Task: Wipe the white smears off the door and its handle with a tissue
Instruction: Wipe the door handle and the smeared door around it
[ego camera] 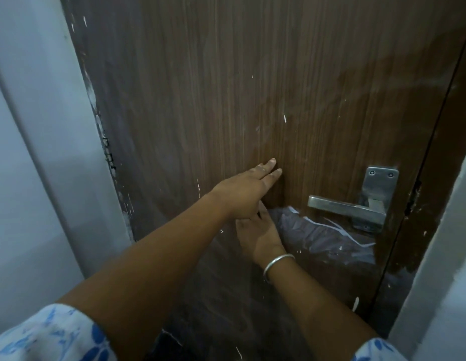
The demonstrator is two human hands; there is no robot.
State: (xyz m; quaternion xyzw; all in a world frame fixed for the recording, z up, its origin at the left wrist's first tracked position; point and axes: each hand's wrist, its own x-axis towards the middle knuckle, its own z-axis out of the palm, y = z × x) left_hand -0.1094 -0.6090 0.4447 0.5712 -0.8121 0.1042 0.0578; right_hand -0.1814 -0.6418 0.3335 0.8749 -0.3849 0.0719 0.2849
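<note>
The brown wood-grain door (226, 87) fills the view. Its steel lever handle (349, 208) sits at the right, pointing left. White streaks and a hazy whitish smear (328, 233) lie just under the handle, and small white flecks (285, 118) dot the panel above. My left hand (248, 191) lies flat on the door left of the handle, fingers stretched out and empty. My right hand (258, 237), with a silver bangle at the wrist, is directly below it. Its fingertips are hidden under my left hand. No tissue is visible.
A pale wall and door frame (44, 152) stand at the left, with chipped white paint along the door's edge (106, 147). Another pale frame (448, 243) rises at the right, past the dark gap beside the handle plate.
</note>
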